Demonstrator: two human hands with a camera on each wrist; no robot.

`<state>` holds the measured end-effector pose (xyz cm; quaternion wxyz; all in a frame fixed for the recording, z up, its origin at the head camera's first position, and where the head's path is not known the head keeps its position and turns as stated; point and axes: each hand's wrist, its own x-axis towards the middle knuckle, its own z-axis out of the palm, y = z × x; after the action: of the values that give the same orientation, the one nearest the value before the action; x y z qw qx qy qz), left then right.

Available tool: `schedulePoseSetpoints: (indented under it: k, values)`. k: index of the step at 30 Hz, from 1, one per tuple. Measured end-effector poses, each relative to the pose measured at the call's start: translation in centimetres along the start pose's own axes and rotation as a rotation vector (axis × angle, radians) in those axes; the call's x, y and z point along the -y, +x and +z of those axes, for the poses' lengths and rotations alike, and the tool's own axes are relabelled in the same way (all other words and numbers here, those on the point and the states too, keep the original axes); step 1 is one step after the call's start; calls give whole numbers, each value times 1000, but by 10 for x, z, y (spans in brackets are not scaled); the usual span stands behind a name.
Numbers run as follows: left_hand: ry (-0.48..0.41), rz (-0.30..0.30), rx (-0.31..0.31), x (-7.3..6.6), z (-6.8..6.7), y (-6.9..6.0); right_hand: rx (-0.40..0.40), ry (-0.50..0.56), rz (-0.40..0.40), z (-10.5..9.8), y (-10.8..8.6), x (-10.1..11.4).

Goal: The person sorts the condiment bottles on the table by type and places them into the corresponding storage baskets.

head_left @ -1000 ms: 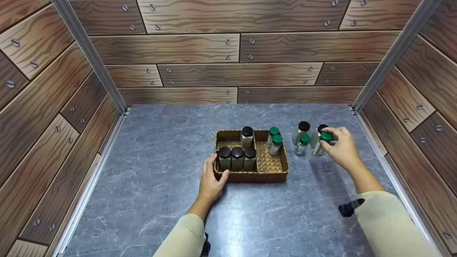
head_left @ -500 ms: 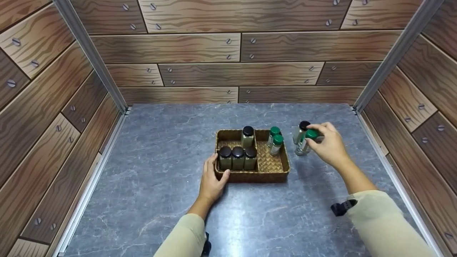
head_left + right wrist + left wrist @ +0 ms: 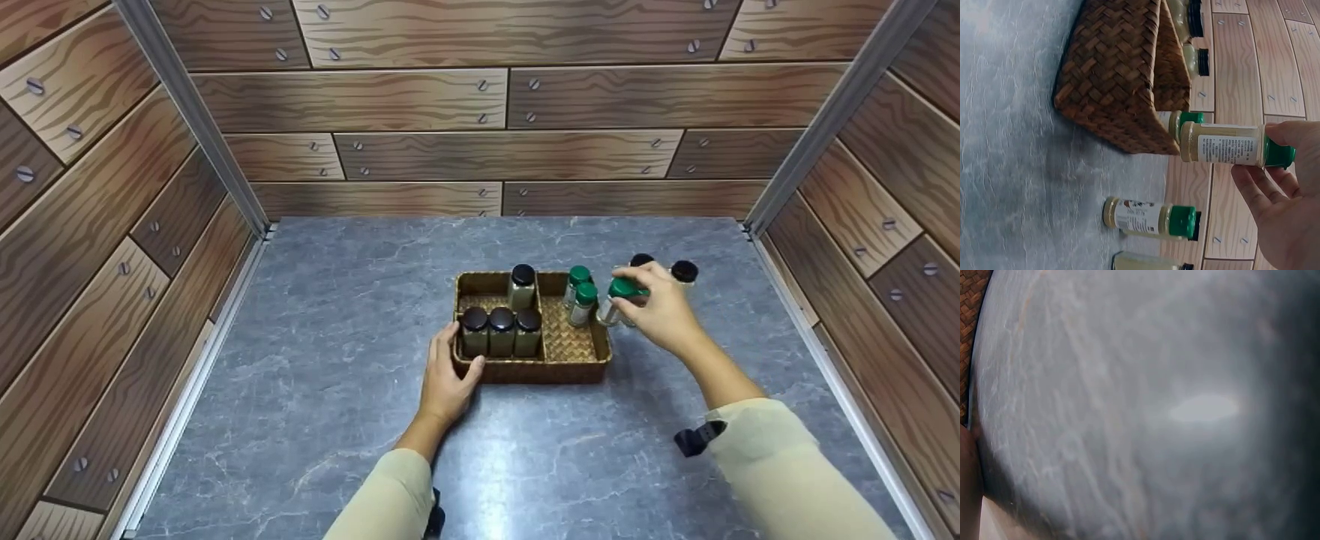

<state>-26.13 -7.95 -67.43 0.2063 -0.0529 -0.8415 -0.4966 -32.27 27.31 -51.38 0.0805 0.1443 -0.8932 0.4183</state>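
Observation:
My right hand [image 3: 667, 315] pinches a green-capped spice jar [image 3: 1224, 143] by its cap, holding it upright just beyond the right wall of a woven basket [image 3: 540, 373]. My left hand [image 3: 444, 382] grips the basket's front left corner, thumb on the front side and fingers along the left. Two green-capped spice jars [image 3: 584, 300] stand in the right compartment. Several black-capped jars [image 3: 501, 330] fill the front left compartment, and one black-capped jar [image 3: 522, 289] stands in the back left one. In the left wrist view only the basket's edge [image 3: 968, 326] and a bit of hand show.
Right of the basket, two black-capped jars [image 3: 684, 271] stand on the grey marbled table [image 3: 315, 330], partly behind the right hand. Another green-capped jar [image 3: 1145, 216] stands there too, mostly hidden in the head view. Wood-patterned walls [image 3: 420, 97] enclose the table.
My right hand has lifted the green-capped spice jar from the group on the right and carried it left to the basket's right wall. The left hand has stayed in place.

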Motion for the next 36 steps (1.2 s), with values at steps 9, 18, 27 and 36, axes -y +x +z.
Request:
schedulePoseSetpoints:
  k: [9, 18, 27, 36]
  values:
    - [2, -14, 8, 2, 0, -1, 38, 40, 18, 21, 3, 2]
    - [11, -18, 8, 3, 1, 0, 53, 11, 21, 39, 3, -2]
    - [22, 2, 0, 3, 1, 1, 82, -49, 57, 47, 5, -17]
    - [24, 24, -5, 3, 0, 1, 101, -61, 96, 54, 5, -29]
